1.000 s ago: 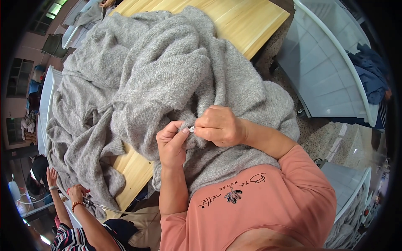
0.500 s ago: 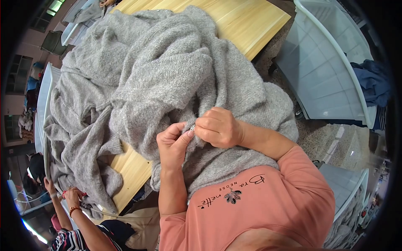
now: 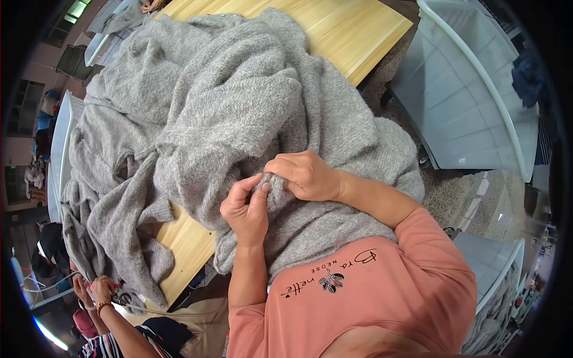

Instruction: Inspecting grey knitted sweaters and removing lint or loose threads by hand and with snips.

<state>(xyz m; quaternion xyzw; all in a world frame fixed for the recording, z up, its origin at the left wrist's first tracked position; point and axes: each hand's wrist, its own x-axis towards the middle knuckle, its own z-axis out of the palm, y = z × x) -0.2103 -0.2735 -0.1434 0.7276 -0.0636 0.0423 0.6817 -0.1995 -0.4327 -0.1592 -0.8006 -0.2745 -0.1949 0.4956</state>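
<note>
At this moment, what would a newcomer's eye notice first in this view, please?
The big heap of grey knitted fabric would probably catch the eye first, spread over much of the wooden table. Near the middle of the view, the person's left hand and right hand pinch a small part of it. To the right of the table stands a large pale bin.

Heathered grey knitwear [image 3: 239,107] lies on the yellow, wood-grained table [image 3: 352,33]. Beside the table, the T-shirt [image 3: 394,292] is salmon pink.

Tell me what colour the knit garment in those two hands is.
The knit garment is mottled grey; the head view shows it best.
</note>
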